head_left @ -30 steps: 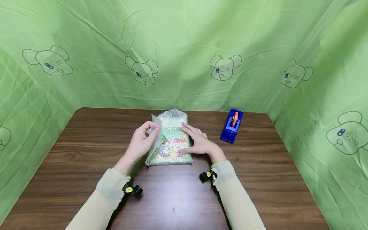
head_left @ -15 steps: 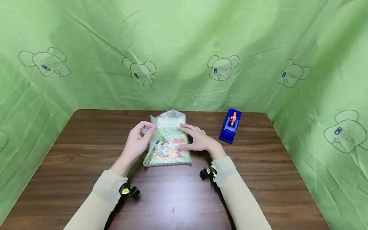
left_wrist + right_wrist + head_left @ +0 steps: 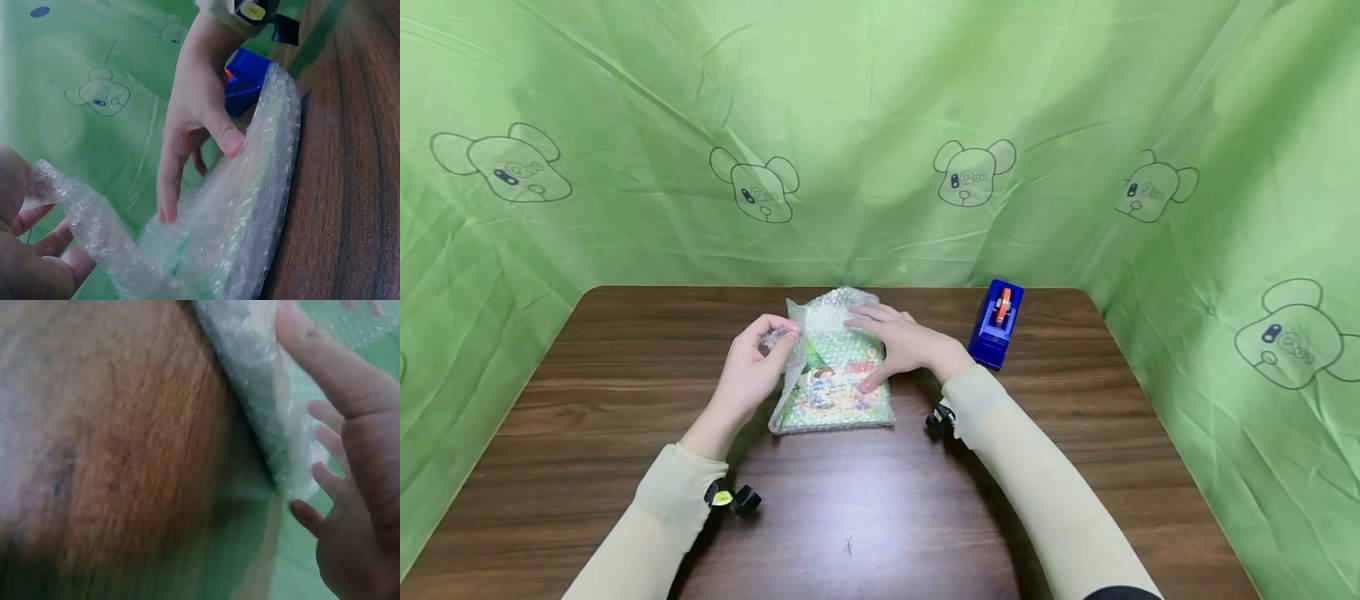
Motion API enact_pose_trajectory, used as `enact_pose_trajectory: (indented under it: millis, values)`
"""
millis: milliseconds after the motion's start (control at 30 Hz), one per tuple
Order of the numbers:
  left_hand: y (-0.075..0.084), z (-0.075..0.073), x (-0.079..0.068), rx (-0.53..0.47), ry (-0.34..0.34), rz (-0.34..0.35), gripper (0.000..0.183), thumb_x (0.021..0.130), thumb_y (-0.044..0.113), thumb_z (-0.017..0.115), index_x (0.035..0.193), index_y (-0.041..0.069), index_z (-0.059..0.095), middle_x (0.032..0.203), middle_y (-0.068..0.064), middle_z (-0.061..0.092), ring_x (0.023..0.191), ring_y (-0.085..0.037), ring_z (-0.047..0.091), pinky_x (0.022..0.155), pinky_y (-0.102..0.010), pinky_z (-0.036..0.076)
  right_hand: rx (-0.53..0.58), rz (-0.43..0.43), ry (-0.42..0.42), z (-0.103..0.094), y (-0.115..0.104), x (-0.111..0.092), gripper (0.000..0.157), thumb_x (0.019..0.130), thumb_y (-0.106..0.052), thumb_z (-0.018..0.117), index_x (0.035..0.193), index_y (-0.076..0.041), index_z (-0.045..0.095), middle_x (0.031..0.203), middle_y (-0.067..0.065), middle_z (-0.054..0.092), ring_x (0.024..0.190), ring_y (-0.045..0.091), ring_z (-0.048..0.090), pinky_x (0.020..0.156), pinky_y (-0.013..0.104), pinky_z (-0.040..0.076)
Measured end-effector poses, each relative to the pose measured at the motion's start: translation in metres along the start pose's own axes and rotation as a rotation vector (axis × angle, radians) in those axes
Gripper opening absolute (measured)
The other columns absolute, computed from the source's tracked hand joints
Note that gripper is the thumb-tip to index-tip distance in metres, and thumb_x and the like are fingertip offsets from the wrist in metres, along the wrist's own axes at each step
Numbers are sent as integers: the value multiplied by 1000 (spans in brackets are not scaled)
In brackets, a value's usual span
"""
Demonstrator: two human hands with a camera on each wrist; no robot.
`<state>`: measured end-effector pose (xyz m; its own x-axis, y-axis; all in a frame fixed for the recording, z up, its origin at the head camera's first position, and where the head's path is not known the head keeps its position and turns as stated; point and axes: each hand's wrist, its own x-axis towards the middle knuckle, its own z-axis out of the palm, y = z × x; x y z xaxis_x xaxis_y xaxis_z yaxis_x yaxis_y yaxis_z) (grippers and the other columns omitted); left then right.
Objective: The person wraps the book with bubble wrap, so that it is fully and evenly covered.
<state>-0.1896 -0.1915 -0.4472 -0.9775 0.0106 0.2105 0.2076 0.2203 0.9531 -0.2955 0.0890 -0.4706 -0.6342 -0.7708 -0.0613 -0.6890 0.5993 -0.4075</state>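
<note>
A colourful printed, book-like flat item point(image 3: 835, 396) lies on the table inside clear bubble wrap point(image 3: 838, 300). My left hand point(image 3: 751, 360) pinches the raised left flap of the wrap between thumb and fingers. In the left wrist view, that bubble wrap point(image 3: 119, 244) stretches from the left hand point(image 3: 31, 250) down to the package. My right hand point(image 3: 908, 343) lies over the package's right side, fingers spread and thumb towards the cover. In the right wrist view, the right hand's thumb point(image 3: 337, 372) is at the wrapped edge, and the other fingers are apart from one another.
A blue tape dispenser point(image 3: 995, 333) with an orange centre stands at the back right, beyond the right hand. Green cloth point(image 3: 865, 208) with mouse-like drawings hangs behind and beside the brown wooden table point(image 3: 865, 525).
My right hand has slid left and farther back over the package, its forearm swinging along. The left hand keeps its pinch on the flap, drawing it slightly left. The head view has shifted a little.
</note>
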Motion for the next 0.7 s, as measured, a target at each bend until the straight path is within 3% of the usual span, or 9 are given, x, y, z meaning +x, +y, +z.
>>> enact_pose_trajectory:
  millis: [233,500,700]
  values:
    - [-2,2,-1,-4,-2,12,14,109,13,69,116,2,73,116,-16,72,60,-9,44,53,-23,40,23,34,-36,9,8,9,122,71,-80,89,172,-36,36,182,-8,20,168,24,8,127,75,17]
    - [-6,7,2,23,-28,8,12,109,13,69,116,4,73,116,-16,73,53,-9,41,48,-24,38,67,50,-43,9,7,10,120,72,-79,89,172,-35,36,182,-8,18,169,25,4,126,78,13]
    - [-9,20,3,149,-75,-41,11,110,19,66,117,12,72,115,-12,72,49,-8,40,50,-30,43,108,84,-30,14,8,6,121,71,-81,88,171,-40,35,183,-11,16,169,22,2,126,80,9]
